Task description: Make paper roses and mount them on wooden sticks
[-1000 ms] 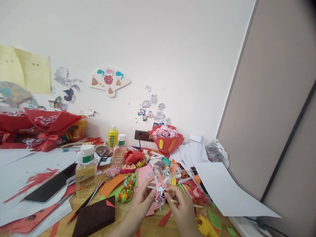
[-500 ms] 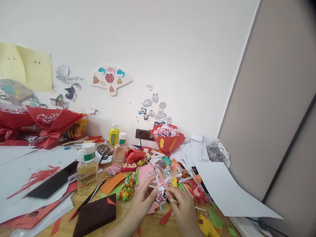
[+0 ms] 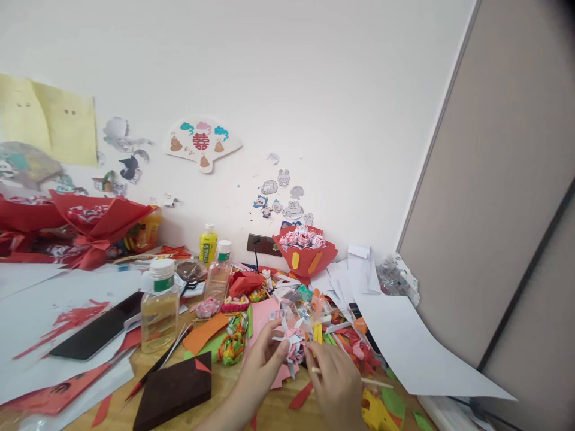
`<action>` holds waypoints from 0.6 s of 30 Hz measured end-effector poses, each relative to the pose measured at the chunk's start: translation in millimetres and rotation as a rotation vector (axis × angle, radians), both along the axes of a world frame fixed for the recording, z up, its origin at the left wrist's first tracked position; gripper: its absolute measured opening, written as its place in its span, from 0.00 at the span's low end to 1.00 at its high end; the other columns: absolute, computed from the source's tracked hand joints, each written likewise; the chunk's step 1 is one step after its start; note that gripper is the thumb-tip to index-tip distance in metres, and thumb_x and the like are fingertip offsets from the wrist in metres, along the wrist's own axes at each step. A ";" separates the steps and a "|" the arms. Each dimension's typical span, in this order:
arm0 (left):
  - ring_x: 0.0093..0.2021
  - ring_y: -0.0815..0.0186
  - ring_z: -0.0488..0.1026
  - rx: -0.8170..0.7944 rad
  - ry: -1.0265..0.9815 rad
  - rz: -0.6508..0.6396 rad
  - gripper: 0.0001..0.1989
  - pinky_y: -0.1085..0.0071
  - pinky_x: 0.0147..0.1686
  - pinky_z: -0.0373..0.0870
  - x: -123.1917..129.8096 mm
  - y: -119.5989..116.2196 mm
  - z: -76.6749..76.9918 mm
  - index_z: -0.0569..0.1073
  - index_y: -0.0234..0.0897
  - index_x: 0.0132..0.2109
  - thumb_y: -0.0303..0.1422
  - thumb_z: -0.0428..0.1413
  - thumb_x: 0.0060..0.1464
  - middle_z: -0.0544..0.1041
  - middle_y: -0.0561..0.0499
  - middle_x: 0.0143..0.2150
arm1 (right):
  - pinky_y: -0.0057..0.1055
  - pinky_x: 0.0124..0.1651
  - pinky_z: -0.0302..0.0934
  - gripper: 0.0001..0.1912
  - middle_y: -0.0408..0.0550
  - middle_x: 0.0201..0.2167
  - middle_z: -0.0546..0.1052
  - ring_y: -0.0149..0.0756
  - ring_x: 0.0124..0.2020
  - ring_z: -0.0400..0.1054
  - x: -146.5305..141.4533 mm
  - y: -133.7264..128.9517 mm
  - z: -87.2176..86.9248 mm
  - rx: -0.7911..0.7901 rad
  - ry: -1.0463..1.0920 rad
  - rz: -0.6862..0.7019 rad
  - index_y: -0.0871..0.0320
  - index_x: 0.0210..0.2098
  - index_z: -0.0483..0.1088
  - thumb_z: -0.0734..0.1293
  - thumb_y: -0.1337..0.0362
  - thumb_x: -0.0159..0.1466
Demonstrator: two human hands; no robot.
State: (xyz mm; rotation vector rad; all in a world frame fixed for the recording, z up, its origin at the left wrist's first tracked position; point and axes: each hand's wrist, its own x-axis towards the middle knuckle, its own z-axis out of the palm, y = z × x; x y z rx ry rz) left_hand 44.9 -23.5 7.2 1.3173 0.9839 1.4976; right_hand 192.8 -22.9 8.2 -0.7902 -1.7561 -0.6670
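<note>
We hold the pink-and-white paper flower (image 3: 295,347) in our left grip (image 3: 264,360), over the littered surface (image 3: 223,379); our right grip (image 3: 336,378) (fingertips at the flower's edge) clasps a thin stick (image 3: 378,382).

Okay, your desk is seriously packed. On your left you've got a long black slab (image 3: 99,326) lying on white paper, and just beside it a clear bottle (image 3: 159,323) with a white cap, green band and yellowish liquid. A similar bottle (image 3: 216,281) stands behind it, near a small yellow one (image 3: 207,246). Closer to you there's a dark brown block (image 3: 173,395) with a red scrap on top. Up on your wall: a fan-shaped cutout (image 3: 203,143) and yellow sheets (image 3: 65,120). Your red-wrapped bouquet (image 3: 304,254) sits against that wall, and a big white sheet (image 3: 404,341) spreads over your right side.
</note>
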 end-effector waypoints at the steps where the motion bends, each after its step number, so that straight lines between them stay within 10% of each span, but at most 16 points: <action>1: 0.32 0.64 0.70 0.001 -0.004 -0.008 0.29 0.71 0.30 0.68 0.4 -0.4 -0.2 0.66 0.37 0.46 0.53 0.57 0.42 0.72 0.52 0.31 | 0.27 0.28 0.57 0.12 0.46 0.19 0.72 0.33 0.22 0.69 -0.1 0.1 -0.6 -0.002 0.001 -0.001 0.60 0.32 0.70 0.57 0.68 0.67; 12: 0.37 0.59 0.71 0.013 0.125 0.015 0.32 0.67 0.38 0.68 -7.5 8.5 -8.4 0.69 0.35 0.49 0.53 0.56 0.44 0.75 0.47 0.37 | 0.23 0.20 0.55 0.12 0.40 0.17 0.70 0.29 0.17 0.63 3.7 1.3 2.8 -0.483 0.078 0.235 0.56 0.28 0.68 0.57 0.64 0.64; 18: 0.34 0.62 0.70 0.038 0.153 0.034 0.29 0.69 0.35 0.68 -6.7 7.0 -9.7 0.69 0.36 0.50 0.52 0.54 0.46 0.75 0.50 0.33 | 0.23 0.23 0.58 0.12 0.43 0.20 0.73 0.30 0.20 0.67 2.0 -1.8 3.2 -0.265 0.049 0.115 0.57 0.31 0.70 0.56 0.65 0.65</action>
